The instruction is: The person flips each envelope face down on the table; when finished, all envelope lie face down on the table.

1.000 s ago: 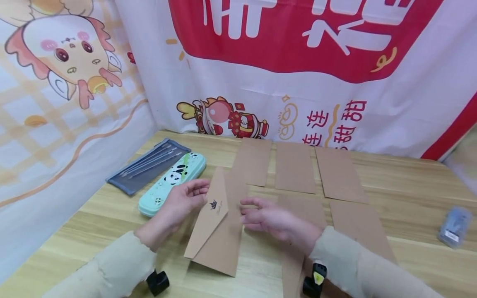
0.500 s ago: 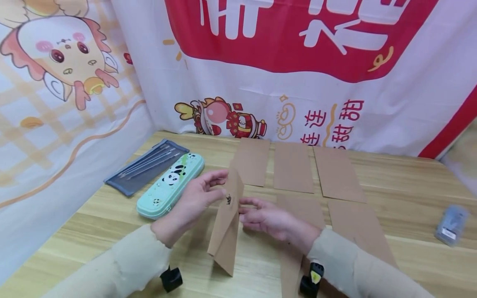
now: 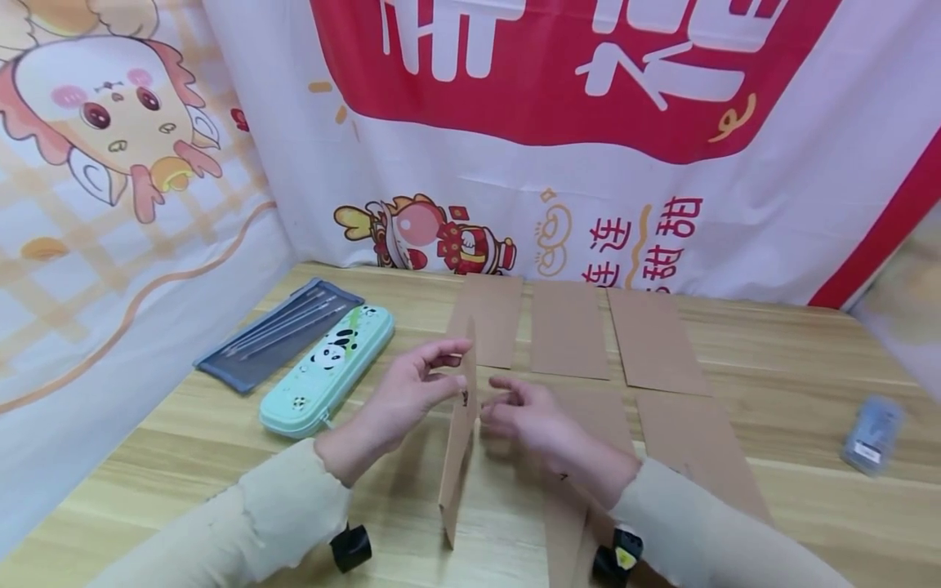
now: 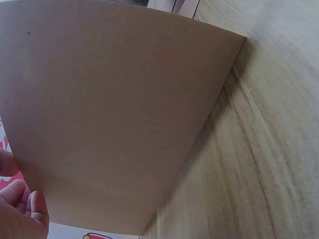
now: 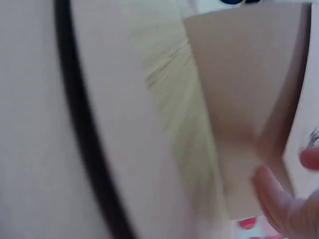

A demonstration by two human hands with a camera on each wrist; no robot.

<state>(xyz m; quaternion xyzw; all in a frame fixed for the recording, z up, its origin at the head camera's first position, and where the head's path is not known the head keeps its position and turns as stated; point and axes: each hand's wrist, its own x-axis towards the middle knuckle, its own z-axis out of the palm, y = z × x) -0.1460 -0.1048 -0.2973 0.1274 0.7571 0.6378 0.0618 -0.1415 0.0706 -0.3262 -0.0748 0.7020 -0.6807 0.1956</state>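
Note:
In the head view, my left hand [image 3: 400, 400] pinches a brown kraft envelope [image 3: 459, 461] near its upper part. The envelope stands almost edge-on to me, close over the table, with a small dark crown print [image 3: 465, 398] showing beside the thumb. Its broad plain face [image 4: 119, 109] fills much of the left wrist view, fingers [image 4: 22, 214] at the lower left. Just right of the envelope, my right hand [image 3: 532, 420] holds nothing, its fingers loosely bent and a little apart from the paper. The right wrist view is blurred, with part of that hand [image 5: 286, 211] at the lower right.
Several brown envelopes [image 3: 569, 331] lie spread across the wooden table [image 3: 779, 351], some under my right forearm. To the left are a mint panda pencil case [image 3: 328, 367] and a blue mesh pouch [image 3: 272, 331] with pencils. A small bluish pack [image 3: 873, 433] lies far right.
My left hand has moved right, turning the envelope from face-up tilted to nearly edge-on. The right fingers have come away from the envelope's right side.

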